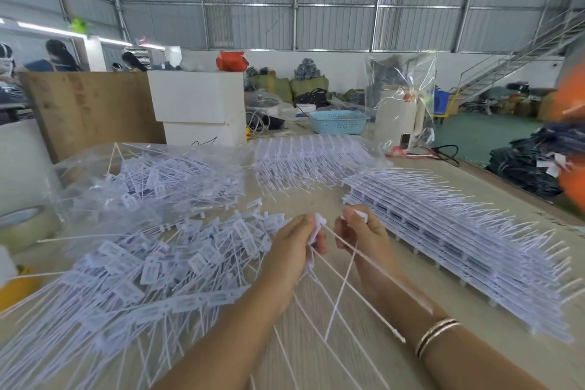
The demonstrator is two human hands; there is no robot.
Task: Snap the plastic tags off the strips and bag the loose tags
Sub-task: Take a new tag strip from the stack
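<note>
At table centre, left hand (296,242) gripping white plastic tags (316,226), right hand (359,228) pinching one; long trailing tails risk snagging the loose-tag pile (158,263), scattering it.

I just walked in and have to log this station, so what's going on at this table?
A person is separating white plastic tags by hand. The left hand grips a bunch of tags with their long tails hanging down, while the right hand pinches a single tag beside it. A loose pile of tags lies to the left, a clear bag partly filled with tags sits behind it, and stacked strips wait on the right of the table.
</note>
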